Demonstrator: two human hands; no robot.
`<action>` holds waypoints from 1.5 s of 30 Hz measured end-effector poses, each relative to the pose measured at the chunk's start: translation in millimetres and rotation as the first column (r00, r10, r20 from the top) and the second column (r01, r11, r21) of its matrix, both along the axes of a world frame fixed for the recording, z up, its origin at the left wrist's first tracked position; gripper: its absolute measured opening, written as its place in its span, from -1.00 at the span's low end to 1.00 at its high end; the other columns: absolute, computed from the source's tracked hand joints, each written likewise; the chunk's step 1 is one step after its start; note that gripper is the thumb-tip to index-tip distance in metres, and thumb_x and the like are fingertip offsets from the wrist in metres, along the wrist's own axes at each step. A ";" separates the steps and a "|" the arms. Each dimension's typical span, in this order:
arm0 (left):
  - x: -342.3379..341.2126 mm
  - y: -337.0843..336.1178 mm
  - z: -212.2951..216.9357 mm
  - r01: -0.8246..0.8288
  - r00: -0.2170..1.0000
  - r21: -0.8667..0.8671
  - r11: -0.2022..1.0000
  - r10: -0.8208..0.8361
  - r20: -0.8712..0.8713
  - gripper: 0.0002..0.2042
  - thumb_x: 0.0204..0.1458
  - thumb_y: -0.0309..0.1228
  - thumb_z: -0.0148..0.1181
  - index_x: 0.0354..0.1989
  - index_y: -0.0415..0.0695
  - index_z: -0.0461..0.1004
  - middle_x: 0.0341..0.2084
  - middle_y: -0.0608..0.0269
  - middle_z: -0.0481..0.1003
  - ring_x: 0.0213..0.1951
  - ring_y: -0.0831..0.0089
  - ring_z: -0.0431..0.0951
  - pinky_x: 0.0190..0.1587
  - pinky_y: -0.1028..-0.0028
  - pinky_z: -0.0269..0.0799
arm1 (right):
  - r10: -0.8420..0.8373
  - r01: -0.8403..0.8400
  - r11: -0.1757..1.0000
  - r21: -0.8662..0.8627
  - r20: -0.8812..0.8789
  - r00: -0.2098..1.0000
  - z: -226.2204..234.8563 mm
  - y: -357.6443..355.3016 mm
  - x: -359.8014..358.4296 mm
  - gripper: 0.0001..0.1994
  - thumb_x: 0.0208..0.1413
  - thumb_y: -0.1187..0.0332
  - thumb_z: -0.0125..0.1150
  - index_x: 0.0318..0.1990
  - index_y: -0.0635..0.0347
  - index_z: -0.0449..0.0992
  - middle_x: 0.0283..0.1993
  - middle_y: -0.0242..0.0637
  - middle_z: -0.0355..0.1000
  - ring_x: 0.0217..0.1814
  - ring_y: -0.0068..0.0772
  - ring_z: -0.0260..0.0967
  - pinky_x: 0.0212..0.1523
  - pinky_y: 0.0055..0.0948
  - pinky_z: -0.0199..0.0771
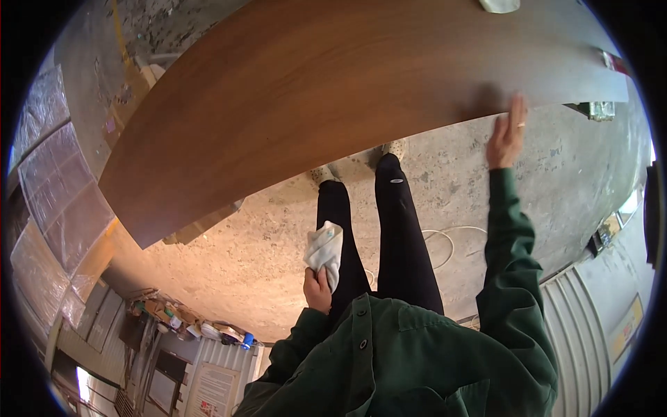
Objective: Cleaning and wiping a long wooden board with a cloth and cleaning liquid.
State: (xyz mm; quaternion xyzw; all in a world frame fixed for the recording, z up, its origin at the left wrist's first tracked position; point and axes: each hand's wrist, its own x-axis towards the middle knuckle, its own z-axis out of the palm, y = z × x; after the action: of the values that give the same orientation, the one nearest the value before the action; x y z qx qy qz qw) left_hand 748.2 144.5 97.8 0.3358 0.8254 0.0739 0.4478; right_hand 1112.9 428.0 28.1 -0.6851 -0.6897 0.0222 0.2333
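Observation:
A wide brown board with a smooth wood-look face (pixel 278 104) lies across in front of me, its near edge just beyond my feet. My left hand (pixel 318 290) is closed round the lower part of a folded white cloth (pixel 324 247), held low over my left thigh. Further out, my right hand (pixel 506 135) is stretched toward the board's near edge, fingers straight and holding nothing. Its fingertips overlap the edge in view; whether they touch it I cannot tell. Another whitish item, perhaps a cloth (pixel 500 5), rests on the board at the top, partly cut off.
A red-and-white item (pixel 613 62) sits at the board's right end. Plastic-wrapped stacks (pixel 66 174) stand at the left. A pale hose (pixel 448 240) curls on the stained concrete floor (pixel 445 181). Behind me at lower left, a shelf holds bottles and small items (pixel 187 326).

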 end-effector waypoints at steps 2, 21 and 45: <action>-5.1 -3.0 -12.0 -0.031 0.999 0.003 1.000 0.031 0.035 -0.80 0.01 -0.35 -0.10 -0.43 -0.28 0.25 -0.55 -0.08 0.36 -0.49 0.06 0.36 -0.43 0.33 0.26 | -0.120 0.122 0.991 -0.056 0.026 0.992 -14.8 -2.9 4.2 -0.53 0.06 0.30 -0.17 0.14 0.21 0.00 0.23 -0.10 -0.16 0.27 -0.11 -0.25 0.21 -0.31 -0.20; -83.6 -53.2 -43.3 -0.575 0.782 -0.153 0.804 0.595 0.187 -0.69 0.06 -0.25 -0.15 -0.26 -0.31 0.26 -0.47 0.19 0.33 -0.43 0.51 0.26 -0.35 0.56 0.21 | 0.167 -0.151 0.967 -0.206 0.059 0.984 1.0 -62.1 -193.3 -0.40 0.01 0.20 -0.11 0.16 0.27 -0.13 0.25 -0.06 -0.26 0.29 0.00 -0.38 0.20 -0.18 -0.21; -111.1 -78.0 -56.5 -0.541 0.802 -0.109 0.834 0.550 0.232 -0.75 0.05 -0.29 -0.12 -0.44 -0.28 0.23 -0.58 0.15 0.30 -0.50 0.47 0.23 -0.42 0.50 0.20 | 0.674 -0.877 0.479 -0.029 -0.628 0.389 22.2 -143.5 -448.6 -0.69 -0.16 0.27 0.13 -0.18 0.06 0.39 -0.02 -0.37 0.29 0.04 -0.38 0.21 0.04 -0.23 0.17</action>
State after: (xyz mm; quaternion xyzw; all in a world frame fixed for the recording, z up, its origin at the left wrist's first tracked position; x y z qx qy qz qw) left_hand 637.1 66.6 41.2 0.0636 0.8238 0.2264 0.5158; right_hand 664.3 284.4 50.3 -0.2646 -0.8185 0.4459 0.2475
